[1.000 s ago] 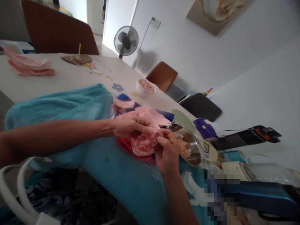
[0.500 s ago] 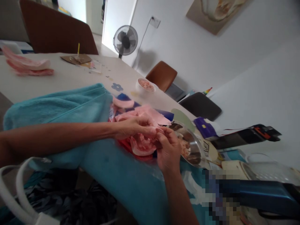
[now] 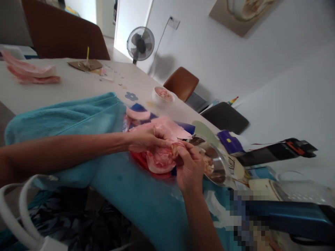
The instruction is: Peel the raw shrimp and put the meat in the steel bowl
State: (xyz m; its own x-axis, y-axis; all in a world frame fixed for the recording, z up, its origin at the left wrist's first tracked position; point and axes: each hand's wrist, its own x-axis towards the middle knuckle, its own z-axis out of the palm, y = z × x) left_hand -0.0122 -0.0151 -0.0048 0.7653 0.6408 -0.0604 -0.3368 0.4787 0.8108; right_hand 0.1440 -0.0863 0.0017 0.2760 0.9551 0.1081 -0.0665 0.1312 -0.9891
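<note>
Between my two hands is a small piece of pink pomelo (image 3: 174, 150), its membrane partly open and paler flesh showing. My left hand (image 3: 149, 140) comes in from the left and pinches its left side. The right hand (image 3: 190, 166) grips the other side, with thumb and fingers closed on it. Under and behind the hands lie thick pink pomelo peels (image 3: 167, 126) and another pink chunk (image 3: 160, 162), on red and blue plastic. Right beside my right hand a steel bowl (image 3: 221, 162) holds peeled pulp pieces, partly hidden by that hand.
A white bowl (image 3: 161, 101) of pink pulp stands farther back. A teal towel (image 3: 123, 188) covers the near table edge. More peel (image 3: 34, 73) lies far left. A purple packet (image 3: 230, 142), a clear container (image 3: 300, 186) and a dark blue object (image 3: 293, 216) crowd the right.
My fingers have shifted slightly on the pomelo piece, and more of its inner flesh now shows between them. The bowls and peels have stayed in place.
</note>
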